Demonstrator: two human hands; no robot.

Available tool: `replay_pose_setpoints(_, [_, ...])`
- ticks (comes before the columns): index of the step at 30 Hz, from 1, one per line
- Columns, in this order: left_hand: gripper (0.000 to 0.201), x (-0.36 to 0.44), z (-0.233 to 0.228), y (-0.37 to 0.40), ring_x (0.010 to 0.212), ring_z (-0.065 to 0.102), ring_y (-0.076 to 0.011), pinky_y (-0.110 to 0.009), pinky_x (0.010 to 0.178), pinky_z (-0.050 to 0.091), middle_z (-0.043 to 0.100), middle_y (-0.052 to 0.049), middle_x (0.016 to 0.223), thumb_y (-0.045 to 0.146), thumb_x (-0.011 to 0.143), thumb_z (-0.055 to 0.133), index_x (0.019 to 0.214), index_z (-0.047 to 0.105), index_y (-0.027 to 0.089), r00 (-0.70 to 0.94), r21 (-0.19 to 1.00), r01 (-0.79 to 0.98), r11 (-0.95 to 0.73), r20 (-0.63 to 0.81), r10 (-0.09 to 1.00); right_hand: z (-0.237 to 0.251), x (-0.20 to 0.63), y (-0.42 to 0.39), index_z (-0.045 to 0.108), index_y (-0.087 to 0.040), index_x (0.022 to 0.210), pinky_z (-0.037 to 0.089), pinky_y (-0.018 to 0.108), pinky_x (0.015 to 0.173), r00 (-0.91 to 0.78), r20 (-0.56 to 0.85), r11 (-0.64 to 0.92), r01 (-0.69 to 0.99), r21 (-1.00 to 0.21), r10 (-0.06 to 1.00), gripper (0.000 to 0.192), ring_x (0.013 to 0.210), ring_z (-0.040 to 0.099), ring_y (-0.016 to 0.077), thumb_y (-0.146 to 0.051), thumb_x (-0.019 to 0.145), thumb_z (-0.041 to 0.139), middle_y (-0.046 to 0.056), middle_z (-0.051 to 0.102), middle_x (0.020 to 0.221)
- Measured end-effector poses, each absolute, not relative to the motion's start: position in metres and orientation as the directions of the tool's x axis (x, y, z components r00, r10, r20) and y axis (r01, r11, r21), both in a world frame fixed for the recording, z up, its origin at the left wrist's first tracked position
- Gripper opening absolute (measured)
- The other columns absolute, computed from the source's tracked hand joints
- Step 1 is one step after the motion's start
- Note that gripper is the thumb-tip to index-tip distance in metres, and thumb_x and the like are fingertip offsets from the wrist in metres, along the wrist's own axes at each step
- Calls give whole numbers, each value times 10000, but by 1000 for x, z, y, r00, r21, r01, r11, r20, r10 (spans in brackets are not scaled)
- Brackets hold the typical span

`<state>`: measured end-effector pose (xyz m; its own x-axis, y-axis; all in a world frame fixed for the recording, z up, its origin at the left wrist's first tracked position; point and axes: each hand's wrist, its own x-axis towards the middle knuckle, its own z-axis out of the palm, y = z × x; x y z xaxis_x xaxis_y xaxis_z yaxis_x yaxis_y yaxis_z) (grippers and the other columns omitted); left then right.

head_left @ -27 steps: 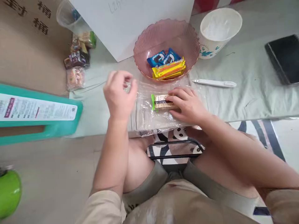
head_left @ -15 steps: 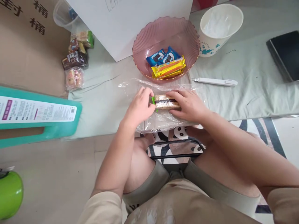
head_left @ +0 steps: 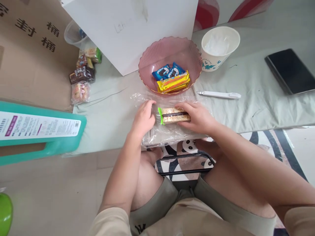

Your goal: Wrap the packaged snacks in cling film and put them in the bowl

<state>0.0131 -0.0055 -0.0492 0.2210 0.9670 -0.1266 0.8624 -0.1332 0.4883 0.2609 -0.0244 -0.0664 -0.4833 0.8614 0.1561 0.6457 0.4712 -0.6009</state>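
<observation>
Wrapped sandwich biscuits, pale with a dark filling and green wrapper ends, lie on a clear plastic sheet at the table's front. My right hand grips their right end, thumb on the near side and fingers over the far side. Just left of the green end, my left hand rests on the plastic sheet, fingers apart and off the biscuits. Behind them stands a pink ribbed glass bowl holding blue snack packets and yellow-wrapped bars.
A white cutter lies right of the sheet, below a paper cup with plastic inside. Farther right is a black phone. Several small snacks sit by a cardboard box. A white box stands behind.
My left hand has drawn away leftward from the biscuits' green end, which now shows fully. My right hand keeps its grip. The camera view has tilted up slightly.
</observation>
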Motion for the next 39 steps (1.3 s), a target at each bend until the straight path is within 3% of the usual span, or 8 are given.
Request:
replay_pose_setpoints(5, [433, 17, -60, 2, 1194, 644, -267, -410, 1079, 522, 666, -122, 1257, 18, 780, 482, 1160, 585, 198, 180, 501, 855, -138, -37, 983, -61, 274, -29, 590, -211, 1310, 545, 491, 972, -500, 199, 487, 550, -679, 843, 481, 1138, 666, 336, -361, 864, 691, 149, 711, 1242])
replay_pose_setpoints(16, [336, 24, -56, 5, 1192, 636, -307, -472, 1065, 526, 680, -126, 1208, 82, 803, 497, 1102, 599, 196, 154, 479, 872, -105, -65, 986, -11, 300, -34, 576, -298, 1339, 608, 392, 837, -341, 288, 422, 434, -796, 895, 555, 1044, 718, 269, -496, 861, 777, 76, 708, 1232])
replay_pose_setpoints(21, [344, 20, -56, 3, 1137, 656, -307, -476, 1031, 541, 689, -147, 1192, 79, 809, 497, 1123, 610, 162, 199, 477, 863, -165, -21, 980, 10, 283, 22, 593, -268, 1317, 575, 466, 929, -243, 295, 379, 679, -629, 924, 517, 1099, 688, 301, -446, 860, 757, 95, 703, 1261])
replay_pose_setpoints(24, [340, 20, -55, 2, 1153, 659, -305, -466, 1048, 536, 689, -150, 1197, 73, 821, 502, 1133, 610, 153, 202, 478, 863, -163, -32, 979, 17, 256, 73, 629, -198, 1276, 537, 490, 999, -289, 192, 346, 814, -466, 938, 467, 1169, 652, 322, -382, 862, 740, 131, 710, 1242])
replay_pose_setpoints(27, [337, 20, -53, 2, 1175, 657, -298, -458, 1069, 529, 689, -139, 1220, 67, 829, 511, 1135, 609, 168, 201, 489, 858, -154, -45, 979, 20, 235, 105, 611, -229, 1349, 459, 594, 1099, -267, 121, 292, 904, -312, 956, 542, 1339, 549, 387, -388, 849, 748, 123, 645, 1411])
replay_pose_setpoints(29, [344, 19, -53, 1, 1170, 656, -299, -461, 1066, 530, 689, -142, 1224, 65, 832, 509, 1144, 611, 167, 205, 496, 854, -156, -46, 978, 21, 231, 101, 604, -251, 1382, 426, 625, 1132, -258, 176, 301, 910, -287, 950, 578, 1401, 496, 408, -355, 832, 748, 111, 602, 1476])
replay_pose_setpoints(35, [393, 17, -51, 1, 1180, 641, -295, -454, 1066, 526, 689, -127, 1220, 23, 805, 497, 1147, 631, 164, 248, 508, 841, -186, -56, 967, 0, 257, -2, 712, -268, 1045, 578, 504, 935, -326, 419, 514, 702, -493, 848, 193, 1033, 721, 286, -211, 939, 561, 88, 760, 1068])
replay_pose_setpoints(39, [415, 19, -51, 1, 1214, 625, -285, -431, 1108, 513, 693, -107, 1234, 1, 789, 503, 1131, 647, 186, 268, 509, 834, -211, -41, 962, 17, 258, -59, 712, -292, 984, 630, 371, 755, -405, 465, 617, 514, -596, 787, 283, 834, 748, 199, -84, 896, 543, 28, 771, 913])
